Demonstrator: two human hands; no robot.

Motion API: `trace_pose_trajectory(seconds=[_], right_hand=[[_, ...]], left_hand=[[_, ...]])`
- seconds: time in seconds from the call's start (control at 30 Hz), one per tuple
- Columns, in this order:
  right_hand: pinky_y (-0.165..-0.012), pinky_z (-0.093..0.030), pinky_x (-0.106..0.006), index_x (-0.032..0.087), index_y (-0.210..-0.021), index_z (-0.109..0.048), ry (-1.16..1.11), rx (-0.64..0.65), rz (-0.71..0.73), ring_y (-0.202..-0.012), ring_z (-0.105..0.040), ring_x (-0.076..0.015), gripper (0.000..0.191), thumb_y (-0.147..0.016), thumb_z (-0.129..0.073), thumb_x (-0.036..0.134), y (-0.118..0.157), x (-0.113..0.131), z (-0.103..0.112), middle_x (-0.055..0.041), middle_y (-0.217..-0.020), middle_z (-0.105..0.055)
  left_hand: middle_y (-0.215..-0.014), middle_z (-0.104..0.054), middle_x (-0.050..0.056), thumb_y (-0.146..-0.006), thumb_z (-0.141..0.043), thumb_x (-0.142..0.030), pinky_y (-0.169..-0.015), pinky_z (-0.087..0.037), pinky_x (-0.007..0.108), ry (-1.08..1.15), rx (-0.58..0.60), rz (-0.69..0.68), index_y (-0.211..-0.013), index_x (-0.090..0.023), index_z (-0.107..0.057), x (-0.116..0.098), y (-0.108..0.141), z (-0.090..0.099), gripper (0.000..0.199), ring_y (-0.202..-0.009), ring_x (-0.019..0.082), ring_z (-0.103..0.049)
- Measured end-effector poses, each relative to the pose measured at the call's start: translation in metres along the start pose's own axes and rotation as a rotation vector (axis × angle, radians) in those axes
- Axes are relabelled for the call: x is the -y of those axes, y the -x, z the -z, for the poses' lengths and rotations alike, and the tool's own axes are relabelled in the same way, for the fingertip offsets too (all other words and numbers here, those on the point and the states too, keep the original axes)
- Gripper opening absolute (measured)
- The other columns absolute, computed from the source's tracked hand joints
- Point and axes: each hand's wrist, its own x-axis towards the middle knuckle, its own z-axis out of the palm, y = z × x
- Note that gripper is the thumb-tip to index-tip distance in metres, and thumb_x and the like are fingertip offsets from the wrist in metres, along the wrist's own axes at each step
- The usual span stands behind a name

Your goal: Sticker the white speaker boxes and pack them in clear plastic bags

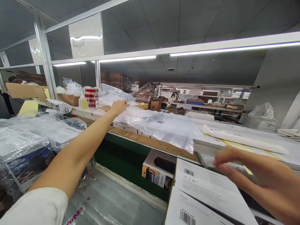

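My left hand [119,107] reaches out to the shelf, its fingers closed on a clear plastic bag [161,123] that lies spread over the shelf's front edge. Printed marks show on the bag, and its right end hangs over the edge. At the right, my right hand [248,172] is raised with thumb and fingers apart and nothing between them. Below and left of it stand white boxes [203,184] with barcodes on top.
Plastic-wrapped boxes [30,150] stand at the left. A printed box [159,168] sits under the shelf. On the shelf are a glue bottle [83,101], red tape rolls [91,97] and a rolled white sheet [243,139]. A metal frame [44,53] rises behind.
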Motion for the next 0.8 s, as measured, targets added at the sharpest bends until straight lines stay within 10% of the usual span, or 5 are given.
trace_pose_trajectory(seconds=[0.23,0.4,0.57,0.67,0.8], right_hand=[[-0.122,-0.044,-0.055,0.022,-0.15,-0.059,0.215,0.383,0.196,-0.145,-0.057,-0.0364,0.063,-0.1,-0.052,0.061,-0.137,0.039,-0.065,-0.0131,-0.159,-0.058],[-0.125,-0.041,-0.05,0.016,-0.143,-0.064,0.227,0.553,0.22,-0.144,-0.058,-0.032,0.065,-0.111,-0.022,0.054,-0.158,0.014,-0.11,-0.0162,-0.154,-0.063],[-0.103,-0.054,-0.051,0.015,-0.127,-0.066,0.281,0.303,0.039,-0.116,-0.073,-0.0352,0.045,-0.111,-0.031,0.037,-0.179,0.018,-0.107,-0.0189,-0.124,-0.077],[-0.115,-0.047,-0.045,0.015,-0.154,-0.047,0.281,0.077,0.237,-0.141,-0.059,-0.0301,0.057,-0.097,-0.05,0.013,-0.215,0.029,-0.108,-0.0173,-0.154,-0.061],[-0.114,-0.046,-0.042,0.021,-0.156,-0.052,0.558,0.33,0.45,-0.139,-0.061,-0.0308,0.073,-0.086,-0.066,0.006,-0.255,0.042,-0.129,-0.0134,-0.149,-0.067]], left_hand=[[-0.142,-0.065,0.021,-0.103,-0.045,-0.019,-0.119,-0.029,0.054,-0.005,-0.167,-0.199,-0.112,-0.016,-0.074,-0.016,0.01,-0.014,0.031,-0.14,0.037,-0.053],[-0.111,-0.073,0.013,-0.101,-0.047,-0.019,-0.095,-0.049,0.038,0.329,-0.426,-0.299,-0.118,-0.018,-0.062,-0.033,0.016,-0.004,0.023,-0.103,0.026,-0.068],[-0.091,-0.073,0.009,-0.11,-0.034,-0.038,-0.084,-0.05,0.037,0.4,-0.268,-0.38,-0.119,-0.019,-0.055,-0.06,0.037,-0.006,0.03,-0.087,0.029,-0.073],[-0.109,-0.076,0.014,-0.109,-0.032,-0.043,-0.092,-0.052,0.042,0.386,-0.122,-0.585,-0.117,-0.02,-0.056,-0.074,0.05,-0.014,0.034,-0.104,0.034,-0.073],[-0.131,-0.073,0.016,-0.105,-0.043,-0.057,-0.109,-0.048,0.049,0.458,-0.013,-0.738,-0.125,-0.02,-0.058,-0.075,0.061,-0.015,0.045,-0.125,0.036,-0.068]])
